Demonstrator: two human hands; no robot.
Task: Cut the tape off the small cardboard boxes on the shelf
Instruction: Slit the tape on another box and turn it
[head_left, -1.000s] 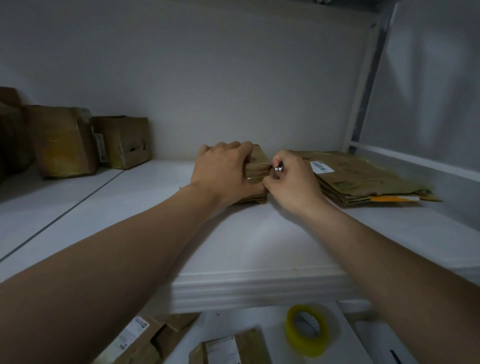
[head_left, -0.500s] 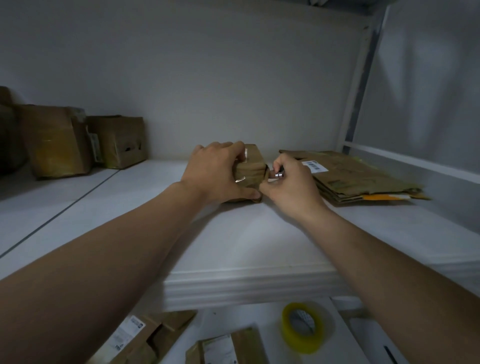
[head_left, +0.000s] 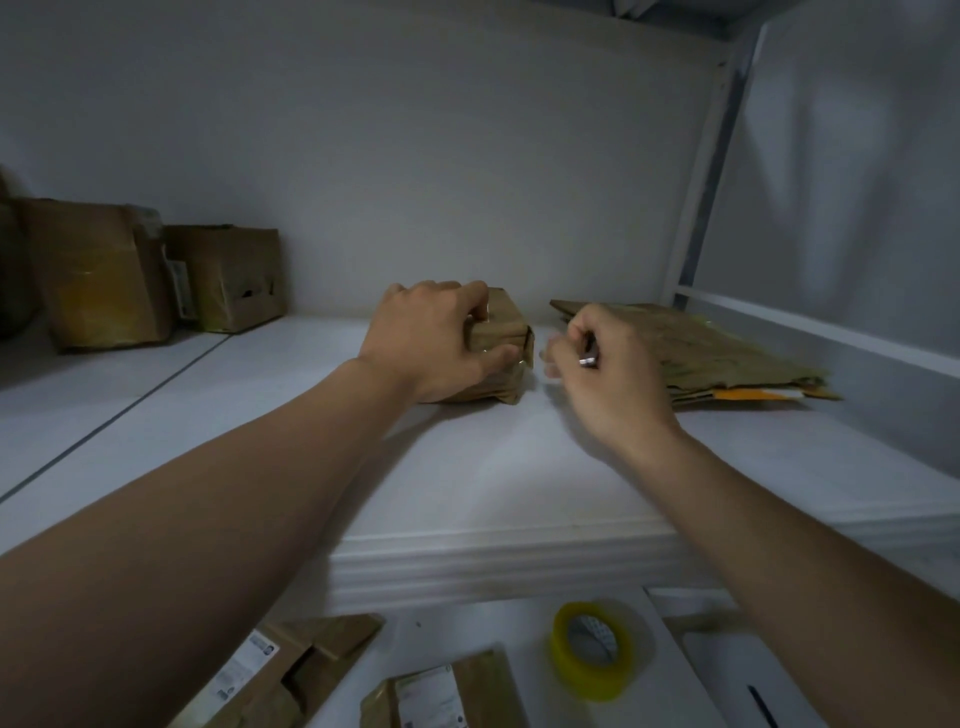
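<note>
A small taped cardboard box lies on the white shelf near the back wall. My left hand grips it from the left, fingers over the top and thumb on its near side. My right hand hovers just right of the box, apart from it, fingers curled round a small metal cutting tool whose silver end shows by the thumb. Most of the tool is hidden in the fist.
A stack of flattened cardboard lies right of my right hand. Two upright boxes stand at the far left. Below the shelf edge sit a yellow tape roll and several labelled boxes.
My right hand has drawn back to the right, away from the box, with the tool. My left hand has kept its grip as the box shifted slightly.
</note>
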